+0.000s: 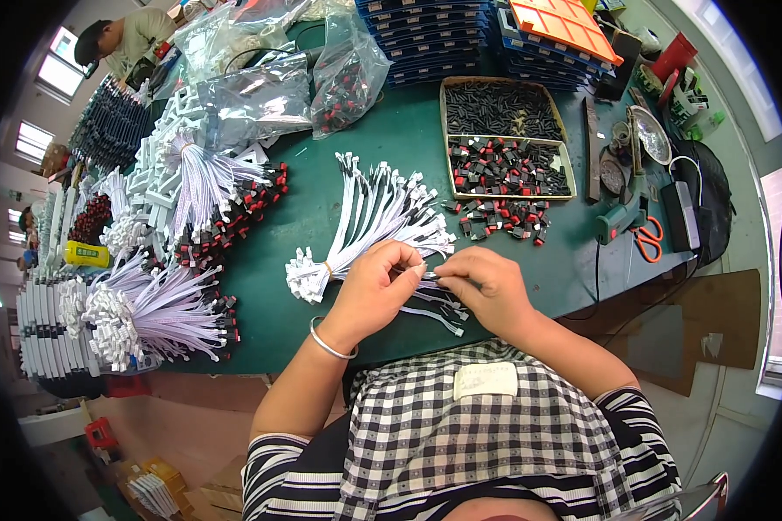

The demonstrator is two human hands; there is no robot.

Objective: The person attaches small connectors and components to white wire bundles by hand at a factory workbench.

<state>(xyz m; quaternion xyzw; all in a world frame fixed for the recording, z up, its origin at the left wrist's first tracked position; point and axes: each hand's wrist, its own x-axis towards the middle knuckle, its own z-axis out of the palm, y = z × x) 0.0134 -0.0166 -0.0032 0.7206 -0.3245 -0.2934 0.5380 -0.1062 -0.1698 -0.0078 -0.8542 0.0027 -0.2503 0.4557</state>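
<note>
Pinching by a white cable bundle, left hand and right hand

Far left of both, other bundles. Beyond the left hand, slanting lengthwise from connectors gathered leftward to loose ends fanned away rightward. Drawn into tight pinches, contents too small to tell. Beyond the right hand, a parts tray.

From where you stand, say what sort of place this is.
Likely an assembly workshop: bundled white cables, a box of black and red parts, and stacked blue trays on a green table.
</note>
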